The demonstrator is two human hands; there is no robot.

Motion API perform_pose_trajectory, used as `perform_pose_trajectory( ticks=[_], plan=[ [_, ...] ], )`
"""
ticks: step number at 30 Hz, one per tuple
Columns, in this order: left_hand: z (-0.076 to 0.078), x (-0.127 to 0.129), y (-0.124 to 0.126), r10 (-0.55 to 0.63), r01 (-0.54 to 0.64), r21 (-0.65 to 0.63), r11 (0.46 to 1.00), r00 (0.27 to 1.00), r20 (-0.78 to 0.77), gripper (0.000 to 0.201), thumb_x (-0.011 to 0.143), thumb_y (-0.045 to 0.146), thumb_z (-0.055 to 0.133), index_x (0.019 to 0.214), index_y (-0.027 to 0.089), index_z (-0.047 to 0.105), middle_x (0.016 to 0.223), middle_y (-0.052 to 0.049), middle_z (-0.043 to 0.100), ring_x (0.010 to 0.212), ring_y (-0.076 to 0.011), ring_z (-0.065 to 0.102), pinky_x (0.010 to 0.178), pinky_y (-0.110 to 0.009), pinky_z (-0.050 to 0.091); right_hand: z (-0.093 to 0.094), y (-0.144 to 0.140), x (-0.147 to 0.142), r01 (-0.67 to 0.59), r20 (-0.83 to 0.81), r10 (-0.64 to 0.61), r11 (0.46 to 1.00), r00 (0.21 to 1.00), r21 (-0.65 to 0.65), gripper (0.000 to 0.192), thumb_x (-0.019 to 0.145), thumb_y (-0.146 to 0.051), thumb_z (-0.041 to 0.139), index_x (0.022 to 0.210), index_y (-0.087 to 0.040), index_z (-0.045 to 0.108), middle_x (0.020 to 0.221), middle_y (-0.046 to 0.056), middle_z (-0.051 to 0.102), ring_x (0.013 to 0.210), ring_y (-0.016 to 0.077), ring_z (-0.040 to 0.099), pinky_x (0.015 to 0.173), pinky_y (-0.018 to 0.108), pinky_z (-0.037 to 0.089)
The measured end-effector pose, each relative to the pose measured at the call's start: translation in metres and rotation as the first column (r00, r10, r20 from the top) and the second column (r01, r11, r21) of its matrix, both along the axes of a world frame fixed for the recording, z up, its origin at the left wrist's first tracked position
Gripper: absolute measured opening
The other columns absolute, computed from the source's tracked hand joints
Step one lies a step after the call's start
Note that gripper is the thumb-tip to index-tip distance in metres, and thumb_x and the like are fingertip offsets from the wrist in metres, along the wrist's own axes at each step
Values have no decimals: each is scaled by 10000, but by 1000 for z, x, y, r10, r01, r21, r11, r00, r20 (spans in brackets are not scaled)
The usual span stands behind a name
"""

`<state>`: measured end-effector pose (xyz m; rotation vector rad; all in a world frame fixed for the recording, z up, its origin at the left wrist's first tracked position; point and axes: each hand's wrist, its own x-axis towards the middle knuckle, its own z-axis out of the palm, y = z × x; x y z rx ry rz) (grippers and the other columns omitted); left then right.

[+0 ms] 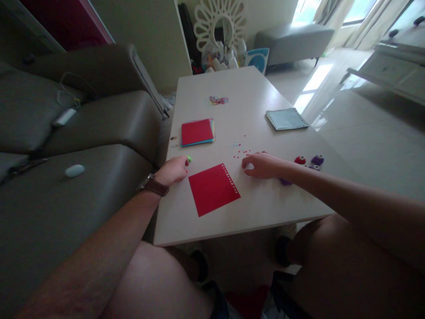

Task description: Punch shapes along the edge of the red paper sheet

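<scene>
Fingers of the left hand (172, 170) curl in a narrow grip around a small green thing (189, 158), which peeks out at the fingertips on the desk (232, 93). A brown watch strap (154, 185) sits on that wrist. The right hand (262, 165) rests on the desk with its fingers bent under; I cannot tell if it holds anything.

Between the two hands lies a red paper square (214, 189). It lies flat and turned a bit, near the front edge of the desk. One side of it has a row of little punched holes. Tiny red dots (241, 150) are scattered just past the right hand.

Behind the right arm sit small punches, one red (299, 160) and one purple (318, 159). Further back, a stack of colored papers (198, 132) with red on top lies near the left hand. A pale blue sheet (287, 118) lies well apart on the right side. A little heap of colored bits (218, 100) is in the middle far back. A gray sofa (83, 146) stands beside the desk on the left.
</scene>
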<state>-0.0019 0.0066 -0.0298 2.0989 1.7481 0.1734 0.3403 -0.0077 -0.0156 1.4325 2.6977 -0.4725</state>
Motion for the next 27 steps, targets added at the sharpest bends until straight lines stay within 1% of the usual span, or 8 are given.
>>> perform_pose_trajectory(
  ticks=[3, 5, 7, 10, 13, 15, 20, 27],
  plan=[
    [10, 18, -5, -53, 54, -28, 998, 998, 36, 285, 702, 128, 655, 978, 184, 614, 807, -46, 681, 719, -199, 637, 659, -300, 484, 0, 0, 1, -1, -12, 1, 1000, 1000, -4, 140, 855, -278, 603, 919, -259, 726, 966, 88, 767, 906, 269, 682, 863, 445, 453],
    [17, 34, -11, -153, 158, -20, 987, 975, 159, 317, 725, 126, 659, 1034, 172, 605, 832, -48, 677, 742, -188, 648, 666, -290, 508, -1, -1, 1, -8, -18, 7, 1000, 1000, -11, 141, 856, -269, 613, 943, -246, 721, 999, 98, 763, 942, 274, 681, 899, 452, 444],
    [23, 49, -18, -260, 259, 39, 965, 931, 256, 360, 723, 116, 674, 1071, 170, 599, 893, -48, 666, 773, -175, 649, 682, -283, 531, -1, -2, -1, -38, -42, 38, 999, 998, 2, 161, 858, -262, 627, 990, -225, 710, 1071, 108, 751, 1018, 283, 670, 953, 462, 427],
    [29, 66, -28, -368, 329, 168, 929, 865, 341, 480, 738, 104, 678, 1196, 191, 566, 979, -38, 629, 820, -156, 645, 704, -272, 558, -2, -5, -7, -127, -174, 135, 990, 976, 56, 235, 870, -239, 632, 1096, -193, 675, 1165, 116, 722, 1102, 272, 642, 986, 432, 428],
    [30, 76, -35, -442, 380, 228, 897, 799, 408, 557, 763, 111, 686, 1282, 219, 515, 1036, -34, 609, 869, -147, 644, 750, -270, 577, 1, -13, -17, -213, -346, 237, 971, 908, 106, 284, 886, -219, 627, 1169, -188, 631, 1166, 108, 705, 1059, 231, 641, 925, 364, 461],
    [29, 80, -38, -467, 404, 234, 884, 765, 443, 576, 779, 129, 696, 1306, 230, 487, 1057, -38, 615, 904, -154, 645, 777, -276, 582, 4, -18, -23, -252, -413, 279, 960, 867, 120, 278, 899, -222, 627, 1175, -204, 615, 1164, 96, 693, 1025, 213, 637, 887, 341, 469],
    [27, 84, -42, -520, 437, 282, 854, 722, 457, 631, 774, 151, 733, 1334, 240, 455, 1072, -38, 620, 920, -154, 634, 798, -284, 578, 6, -27, -33, -325, -463, 354, 935, 812, 144, 208, 930, -225, 614, 1135, -199, 641, 1117, 95, 659, 945, 189, 622, 847, 329, 473],
    [27, 85, -44, -517, 424, 296, 856, 705, 486, 539, 808, 198, 743, 1294, 235, 513, 1041, -26, 624, 879, -134, 643, 782, -267, 594, 5, -23, -30, -360, -523, 361, 927, 772, 107, 225, 941, -190, 607, 1154, -214, 676, 1134, 93, 660, 991, 193, 622, 894, 349, 475]
  ],
)
